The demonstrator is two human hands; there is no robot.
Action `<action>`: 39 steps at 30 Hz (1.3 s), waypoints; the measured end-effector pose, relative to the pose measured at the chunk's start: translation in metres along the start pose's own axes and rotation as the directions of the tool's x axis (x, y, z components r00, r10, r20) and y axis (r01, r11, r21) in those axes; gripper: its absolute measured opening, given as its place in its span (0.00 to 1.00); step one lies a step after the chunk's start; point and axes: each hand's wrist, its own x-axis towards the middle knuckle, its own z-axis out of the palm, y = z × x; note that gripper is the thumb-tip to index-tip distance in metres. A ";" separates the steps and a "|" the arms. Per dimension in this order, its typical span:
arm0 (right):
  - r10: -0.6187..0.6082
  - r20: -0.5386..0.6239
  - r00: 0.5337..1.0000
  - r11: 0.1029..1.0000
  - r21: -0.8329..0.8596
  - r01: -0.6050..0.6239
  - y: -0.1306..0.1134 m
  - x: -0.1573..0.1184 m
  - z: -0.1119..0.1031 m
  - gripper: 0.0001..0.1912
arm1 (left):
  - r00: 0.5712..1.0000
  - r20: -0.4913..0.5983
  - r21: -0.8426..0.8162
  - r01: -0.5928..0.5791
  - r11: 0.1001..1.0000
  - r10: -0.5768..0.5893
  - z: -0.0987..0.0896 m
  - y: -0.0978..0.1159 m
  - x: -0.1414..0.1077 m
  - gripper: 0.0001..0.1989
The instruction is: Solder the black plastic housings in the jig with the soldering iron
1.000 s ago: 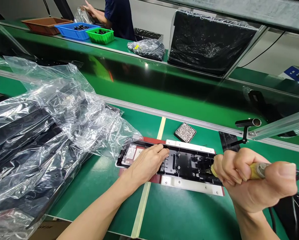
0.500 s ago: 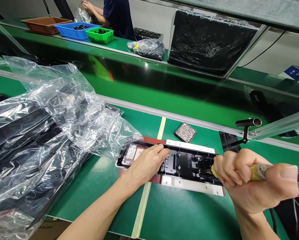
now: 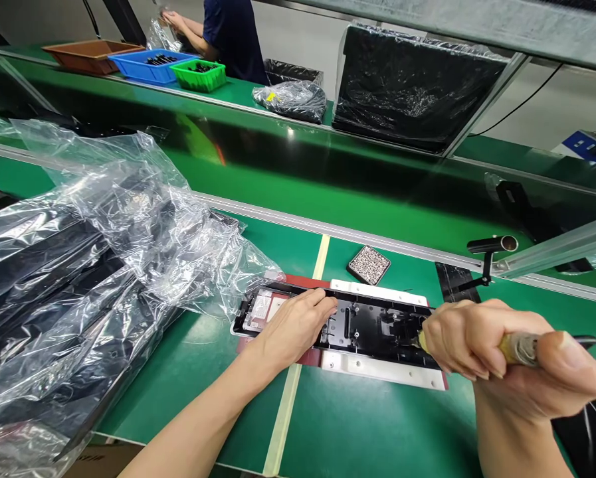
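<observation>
A long black plastic housing (image 3: 367,325) lies in a fixture with white side blocks (image 3: 387,372) and a red base. Across the housing's left half rests my left hand (image 3: 298,325), its fingers bent together over the inside; whether they pinch anything is hidden. My right hand (image 3: 497,345) is wrapped round a yellowish tool handle (image 3: 514,346), thumb along its rear end. The tool's front end points down at the right part of the housing, and its tip is hidden by the fingers and housing.
Behind the fixture sits a square tray of small screws (image 3: 369,265). Plastic-wrapped black parts (image 3: 68,285) cover the left side. A black tube holder (image 3: 492,245) stands at right. Bins (image 3: 143,66) and a person (image 3: 232,40) are beyond the rail (image 3: 298,222).
My right hand has shifted slightly, its thumb end moving right and down with the tool. My left hand stays on the housing.
</observation>
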 end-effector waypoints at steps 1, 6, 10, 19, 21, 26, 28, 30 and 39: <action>-0.004 0.015 1.000 1.000 -0.004 0.004 0.000 0.001 0.001 0.25 | 1.000 0.001 0.001 0.001 1.000 -0.001 0.000 0.000 0.000 0.12; -0.010 -0.106 0.994 1.000 -0.023 0.007 -0.002 0.007 0.010 0.29 | 1.000 0.009 0.002 0.005 1.000 -0.005 -0.002 0.001 0.000 0.11; 0.038 -0.198 0.979 0.999 -0.013 -0.042 -0.005 0.004 0.004 0.30 | 1.000 0.011 0.002 0.002 1.000 -0.003 -0.003 0.001 0.000 0.12; -0.125 -0.486 0.865 0.990 -0.119 0.077 -0.020 0.021 0.012 0.31 | 1.000 0.016 -0.028 0.015 0.999 -0.014 -0.006 0.001 -0.001 0.14; -0.146 -0.517 0.843 0.987 -0.130 0.091 -0.018 0.028 0.017 0.30 | 1.000 0.019 -0.026 0.004 1.000 -0.003 -0.007 0.001 -0.001 0.15; -0.150 -0.550 0.822 0.988 -0.124 0.097 -0.009 0.033 0.018 0.27 | 1.000 0.020 -0.014 0.006 1.000 -0.006 -0.007 0.001 -0.002 0.15; -0.140 -0.563 0.815 0.989 -0.123 0.085 -0.006 0.033 0.017 0.27 | 1.000 0.021 -0.002 0.012 1.000 -0.012 -0.007 0.001 -0.002 0.15; -0.134 -0.574 0.808 0.990 -0.116 0.082 -0.005 0.033 0.017 0.27 | 1.000 0.026 0.004 0.016 1.000 -0.016 -0.007 0.001 -0.003 0.15; -0.134 -0.575 0.807 0.991 -0.098 0.095 0.002 0.035 0.017 0.27 | 0.999 0.039 -0.013 0.024 1.000 -0.024 -0.007 0.000 -0.003 0.15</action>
